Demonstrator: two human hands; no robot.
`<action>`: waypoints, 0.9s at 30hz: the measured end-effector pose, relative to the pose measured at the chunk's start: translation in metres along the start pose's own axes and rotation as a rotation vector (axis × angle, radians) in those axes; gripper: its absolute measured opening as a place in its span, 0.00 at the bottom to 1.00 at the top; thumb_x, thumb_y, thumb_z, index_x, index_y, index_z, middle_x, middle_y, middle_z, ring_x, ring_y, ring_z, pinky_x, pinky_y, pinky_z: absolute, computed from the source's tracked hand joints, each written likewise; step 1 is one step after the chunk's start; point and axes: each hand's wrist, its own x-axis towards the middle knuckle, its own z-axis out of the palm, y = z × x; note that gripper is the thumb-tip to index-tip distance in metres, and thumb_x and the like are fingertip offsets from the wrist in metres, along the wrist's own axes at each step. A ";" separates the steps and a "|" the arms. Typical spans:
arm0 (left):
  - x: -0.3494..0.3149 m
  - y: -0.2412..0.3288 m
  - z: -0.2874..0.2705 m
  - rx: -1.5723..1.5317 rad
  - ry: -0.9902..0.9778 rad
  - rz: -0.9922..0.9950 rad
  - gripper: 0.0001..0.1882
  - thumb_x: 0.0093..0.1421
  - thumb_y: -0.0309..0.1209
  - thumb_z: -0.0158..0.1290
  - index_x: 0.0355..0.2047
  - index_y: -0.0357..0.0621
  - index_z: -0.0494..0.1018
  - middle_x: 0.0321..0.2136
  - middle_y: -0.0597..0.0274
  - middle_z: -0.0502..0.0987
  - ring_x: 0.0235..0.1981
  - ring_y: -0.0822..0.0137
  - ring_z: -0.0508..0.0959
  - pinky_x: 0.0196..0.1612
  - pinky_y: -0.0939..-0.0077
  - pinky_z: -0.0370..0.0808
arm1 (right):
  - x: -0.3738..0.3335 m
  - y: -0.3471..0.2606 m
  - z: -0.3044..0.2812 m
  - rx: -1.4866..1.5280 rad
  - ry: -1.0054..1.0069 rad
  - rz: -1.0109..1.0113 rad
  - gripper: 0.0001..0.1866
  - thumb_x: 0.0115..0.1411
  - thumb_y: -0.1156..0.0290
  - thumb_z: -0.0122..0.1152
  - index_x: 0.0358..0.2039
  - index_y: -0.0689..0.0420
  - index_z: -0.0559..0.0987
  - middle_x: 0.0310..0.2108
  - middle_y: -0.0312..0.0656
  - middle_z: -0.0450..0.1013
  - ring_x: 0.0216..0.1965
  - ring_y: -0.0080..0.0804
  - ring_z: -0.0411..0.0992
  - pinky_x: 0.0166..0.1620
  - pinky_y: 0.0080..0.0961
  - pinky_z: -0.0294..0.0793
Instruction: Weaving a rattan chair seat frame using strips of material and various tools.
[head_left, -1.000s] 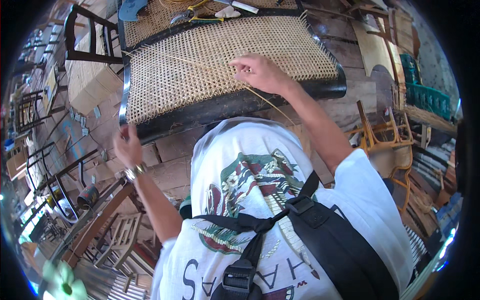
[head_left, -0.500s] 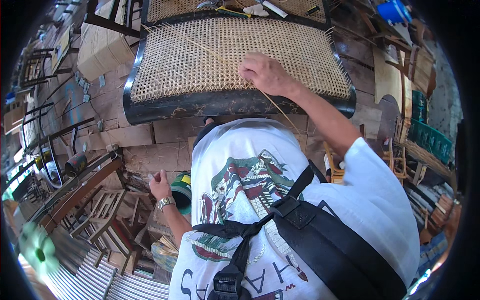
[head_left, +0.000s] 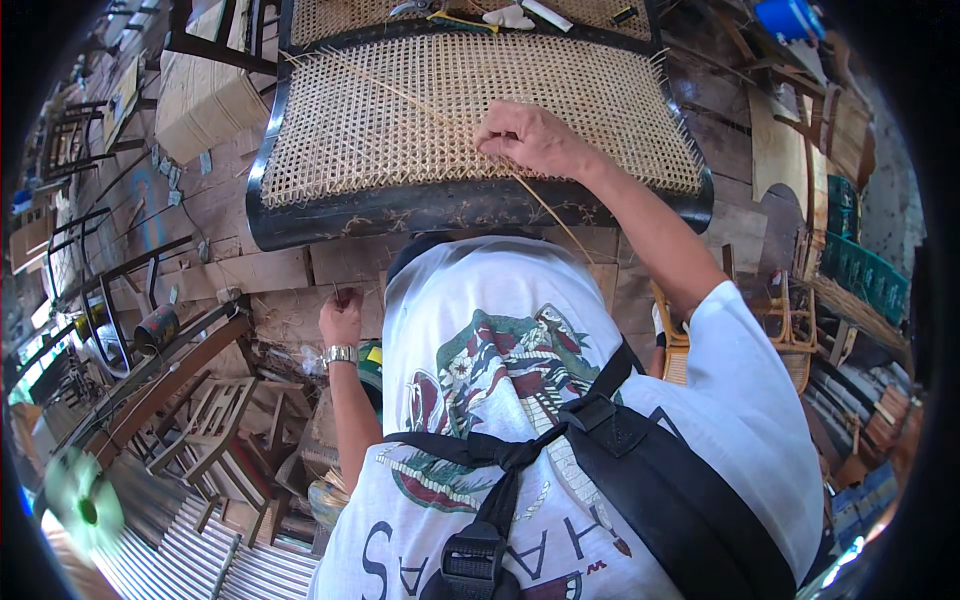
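Note:
A woven cane panel [head_left: 400, 120] in a black frame [head_left: 400, 222] lies in front of me. My right hand [head_left: 530, 138] is low over its near part, right of the middle, with fingers pinched on a thin cane strand [head_left: 552, 212]. One end of that strand hangs over the frame's near edge toward my shirt. Another loose length crosses the weave toward the upper left. My left hand [head_left: 341, 318], with a metal watch on its wrist, is down beside my body, off the panel. Its fingers are curled; what they hold, if anything, is too small to make out.
Pliers [head_left: 410, 8], a white cloth-like piece [head_left: 508, 17] and a white tube-shaped thing [head_left: 547, 14] lie at the panel's far end. A green can [head_left: 370, 370] stands beside my left forearm. Wooden chair frames [head_left: 212, 425] are at left, a green crate [head_left: 866, 278] at right.
My left hand has risen forward, away from the green can, and its fingers have curled in. My right hand has barely shifted on the panel and still pinches the strand.

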 end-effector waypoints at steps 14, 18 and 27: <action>-0.060 -0.091 0.035 -0.090 -0.038 -0.284 0.23 0.60 0.47 0.62 0.39 0.35 0.82 0.33 0.51 0.85 0.35 0.60 0.85 0.41 0.65 0.78 | 0.084 0.068 -0.003 -0.383 0.043 0.201 0.11 0.69 0.66 0.50 0.34 0.59 0.74 0.27 0.41 0.69 0.30 0.36 0.74 0.39 0.36 0.77; -0.072 -0.100 0.038 -0.148 -0.057 -0.342 0.23 0.61 0.46 0.62 0.42 0.35 0.82 0.33 0.55 0.85 0.34 0.66 0.84 0.40 0.69 0.79 | 0.064 0.046 -0.021 -0.140 -0.159 0.187 0.14 0.67 0.58 0.58 0.39 0.55 0.80 0.39 0.41 0.75 0.41 0.39 0.75 0.47 0.40 0.75; -0.033 -0.111 0.053 -0.153 -0.096 -0.251 0.22 0.61 0.45 0.62 0.40 0.35 0.81 0.31 0.54 0.85 0.32 0.65 0.84 0.39 0.70 0.78 | 0.012 -0.013 0.007 -0.143 0.112 -0.087 0.08 0.54 0.67 0.73 0.34 0.53 0.84 0.38 0.35 0.75 0.39 0.32 0.73 0.50 0.33 0.74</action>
